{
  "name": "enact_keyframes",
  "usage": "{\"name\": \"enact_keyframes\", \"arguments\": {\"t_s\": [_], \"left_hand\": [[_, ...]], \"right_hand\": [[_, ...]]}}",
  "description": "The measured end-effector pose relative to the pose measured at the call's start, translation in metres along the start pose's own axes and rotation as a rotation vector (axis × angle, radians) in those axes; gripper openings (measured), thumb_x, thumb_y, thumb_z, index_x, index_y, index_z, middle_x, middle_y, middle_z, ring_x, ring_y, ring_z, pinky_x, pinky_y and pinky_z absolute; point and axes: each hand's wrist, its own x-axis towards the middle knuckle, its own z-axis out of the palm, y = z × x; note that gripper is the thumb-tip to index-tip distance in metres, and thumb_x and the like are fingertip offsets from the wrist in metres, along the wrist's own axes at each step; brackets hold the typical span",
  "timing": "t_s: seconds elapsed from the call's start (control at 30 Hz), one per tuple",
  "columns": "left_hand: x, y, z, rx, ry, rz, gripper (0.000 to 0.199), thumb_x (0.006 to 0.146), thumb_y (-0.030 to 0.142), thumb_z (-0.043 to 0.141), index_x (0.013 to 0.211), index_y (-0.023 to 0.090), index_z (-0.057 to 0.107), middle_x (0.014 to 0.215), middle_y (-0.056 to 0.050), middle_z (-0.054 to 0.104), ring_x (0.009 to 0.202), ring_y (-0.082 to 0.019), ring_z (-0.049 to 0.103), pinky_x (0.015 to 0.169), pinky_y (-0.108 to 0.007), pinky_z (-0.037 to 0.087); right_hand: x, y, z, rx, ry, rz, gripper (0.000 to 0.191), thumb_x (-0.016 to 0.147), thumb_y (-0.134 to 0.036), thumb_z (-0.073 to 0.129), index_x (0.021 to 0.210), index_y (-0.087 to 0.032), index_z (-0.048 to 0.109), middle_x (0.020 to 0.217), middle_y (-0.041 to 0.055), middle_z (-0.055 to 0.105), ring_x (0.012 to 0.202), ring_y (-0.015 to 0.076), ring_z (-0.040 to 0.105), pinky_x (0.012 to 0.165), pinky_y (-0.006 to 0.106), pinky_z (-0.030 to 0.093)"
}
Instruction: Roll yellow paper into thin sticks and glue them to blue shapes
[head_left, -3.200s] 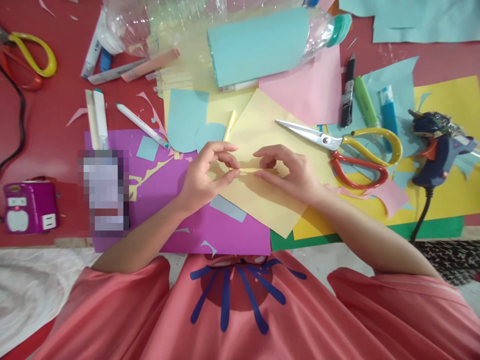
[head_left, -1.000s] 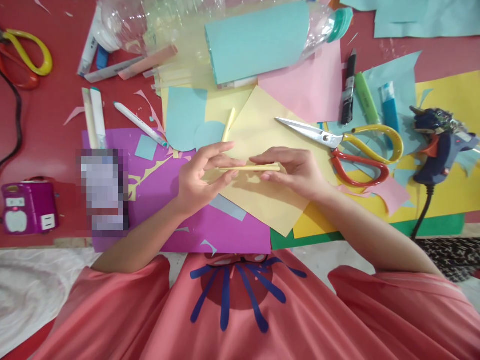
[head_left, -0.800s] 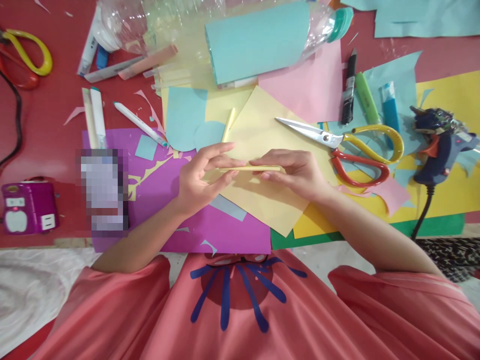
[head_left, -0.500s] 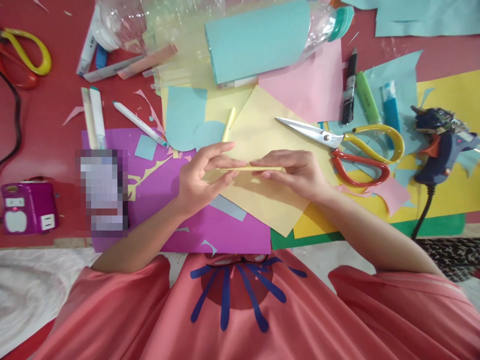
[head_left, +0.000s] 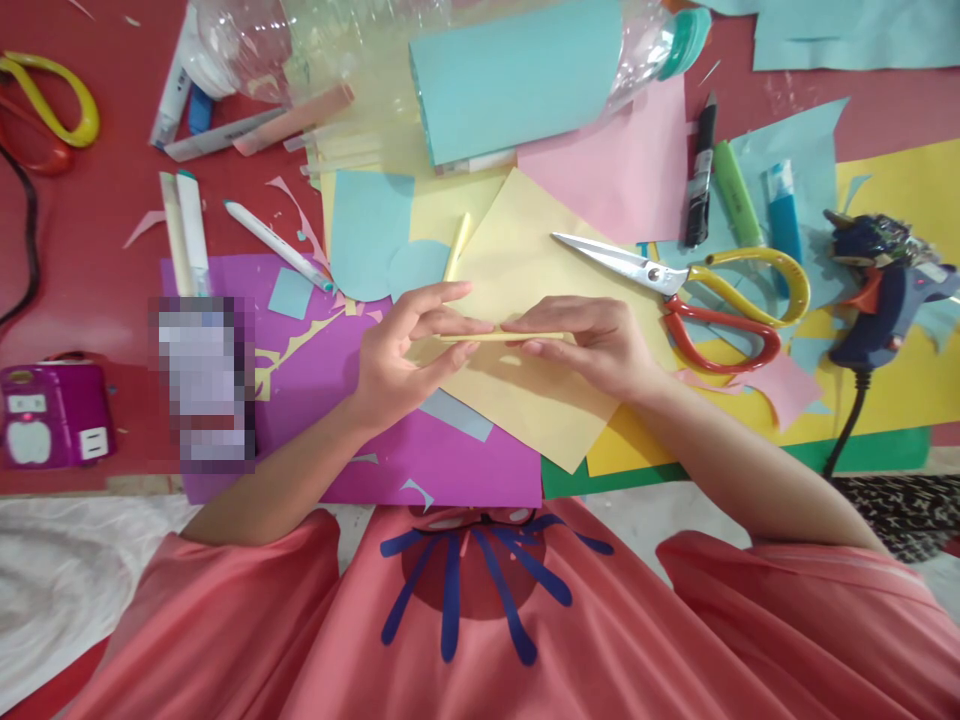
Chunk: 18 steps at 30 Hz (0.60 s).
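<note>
A thin yellow paper strip or roll (head_left: 499, 337) lies level between the fingertips of both hands. My left hand (head_left: 412, 345) pinches its left part between thumb and fingers. At its right part, my right hand (head_left: 589, 340) holds it the same way. Beneath them is a pale yellow sheet (head_left: 555, 400), turned at an angle. Another thin yellow paper roll (head_left: 457, 248) rests just beyond my left hand. Scissors with yellow and red handles (head_left: 675, 285) lie half open to the right of the sheet.
A bottle wrapped in light blue paper (head_left: 517, 85) lies at the back. On the right are a glue gun (head_left: 881, 320), a black marker (head_left: 701, 175) and a green marker (head_left: 736, 195). A blurred-out phone (head_left: 204, 385) and a purple device (head_left: 56, 415) sit at left.
</note>
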Motion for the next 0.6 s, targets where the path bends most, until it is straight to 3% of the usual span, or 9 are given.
{"name": "enact_keyframes", "arguments": {"t_s": [0.43, 0.6], "left_hand": [[0.0015, -0.0010, -0.0001, -0.036, -0.037, 0.056, 0.039, 0.085, 0.035, 0.064, 0.121, 0.026, 0.052, 0.099, 0.000, 0.075, 0.084, -0.015, 0.072, 0.085, -0.033, 0.059], [0.0006, -0.0007, 0.0001, -0.030, -0.067, 0.020, 0.040, 0.086, 0.039, 0.062, 0.122, 0.026, 0.051, 0.093, 0.000, 0.075, 0.086, -0.017, 0.072, 0.087, -0.036, 0.057]], "right_hand": [[-0.0015, -0.0008, 0.0010, -0.032, -0.057, 0.043, 0.017, 0.084, -0.027, 0.063, 0.094, -0.018, 0.073, 0.089, 0.0051, 0.075, 0.075, 0.0107, 0.066, 0.066, 0.025, 0.051], [-0.0009, 0.0001, -0.0011, -0.058, -0.076, 0.007, 0.015, 0.085, -0.024, 0.062, 0.093, -0.017, 0.073, 0.090, 0.0051, 0.075, 0.081, 0.0114, 0.068, 0.073, 0.026, 0.053]]}}
